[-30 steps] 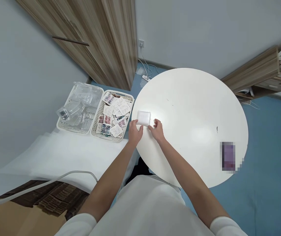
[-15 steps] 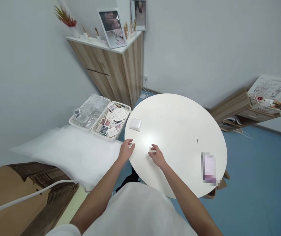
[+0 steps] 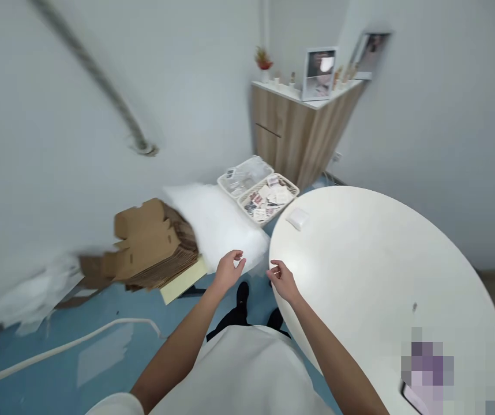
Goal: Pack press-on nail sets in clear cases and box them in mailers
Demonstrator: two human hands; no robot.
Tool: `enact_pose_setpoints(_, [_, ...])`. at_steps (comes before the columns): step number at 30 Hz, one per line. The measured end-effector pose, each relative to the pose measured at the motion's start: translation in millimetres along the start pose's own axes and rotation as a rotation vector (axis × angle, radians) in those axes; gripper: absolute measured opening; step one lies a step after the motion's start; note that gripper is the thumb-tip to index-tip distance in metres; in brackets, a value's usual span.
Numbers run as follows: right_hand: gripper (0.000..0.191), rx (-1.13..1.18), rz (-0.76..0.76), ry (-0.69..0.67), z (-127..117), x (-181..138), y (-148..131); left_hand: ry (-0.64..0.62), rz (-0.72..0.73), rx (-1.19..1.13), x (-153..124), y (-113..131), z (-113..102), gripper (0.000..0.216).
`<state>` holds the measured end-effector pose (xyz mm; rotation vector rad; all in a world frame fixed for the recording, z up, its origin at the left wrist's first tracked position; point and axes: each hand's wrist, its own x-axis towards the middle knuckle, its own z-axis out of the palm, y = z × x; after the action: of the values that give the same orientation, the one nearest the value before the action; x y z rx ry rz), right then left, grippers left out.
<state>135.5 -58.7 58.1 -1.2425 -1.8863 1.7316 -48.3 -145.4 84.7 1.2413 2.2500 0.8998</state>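
Observation:
My left hand (image 3: 229, 270) hangs in the air just left of the round white table (image 3: 372, 271), fingers loosely curled and apart, holding nothing. My right hand (image 3: 282, 279) hovers at the table's near left edge, fingers also loosely spread and empty. A small white packet (image 3: 297, 218) lies on the far left part of the table, well beyond both hands. Beyond it stand two white baskets: one with printed cards (image 3: 268, 199), one with clear plastic boxes (image 3: 244, 174).
White sheeting (image 3: 213, 222) and a stack of flat cardboard boxes (image 3: 152, 248) lie on the blue floor at left. A white hose (image 3: 57, 349) runs across the floor. A wooden cabinet (image 3: 299, 129) stands at the far wall. A blurred object (image 3: 429, 363) sits on the table's near right.
Both hands let go of the white packet and drew back to the table's near edge. The view swung left, bringing the cardboard and floor into sight.

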Motion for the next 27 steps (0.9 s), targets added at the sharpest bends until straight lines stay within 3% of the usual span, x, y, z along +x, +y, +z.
enact_pose_setpoints(5, [0.039, -0.259, -0.124, -0.212, 47, 32, -32, 0.361, -0.09, 0.174, -12, -51, -70, 0.029])
enact_pose_setpoints(8, [0.036, -0.468, -0.226, -0.309, 84, 55, -60, 0.47, -0.144, 0.246, -22, -90, -114, 0.03])
enact_pose_setpoints(10, [0.035, -0.594, -0.315, -0.294, 117, 72, -84, 0.466, -0.198, 0.278, -27, -117, -141, 0.033])
enact_pose_setpoints(14, [0.038, -0.741, -0.454, -0.238, 195, 101, -129, 0.302, -0.255, 0.31, -27, -166, -181, 0.041])
enact_pose_setpoints(17, [0.042, -0.851, -0.499, -0.19, 248, 113, -152, 0.198, -0.227, 0.3, -24, -193, -196, 0.048])
enact_pose_setpoints(20, [0.041, -1.017, -0.463, -0.138, 280, 118, -162, 0.1, -0.199, 0.272, -23, -210, -200, 0.049])
enact_pose_setpoints(27, [0.023, -1.205, -0.301, -0.099, 298, 123, -169, 0.046, -0.092, 0.193, -27, -231, -197, 0.037])
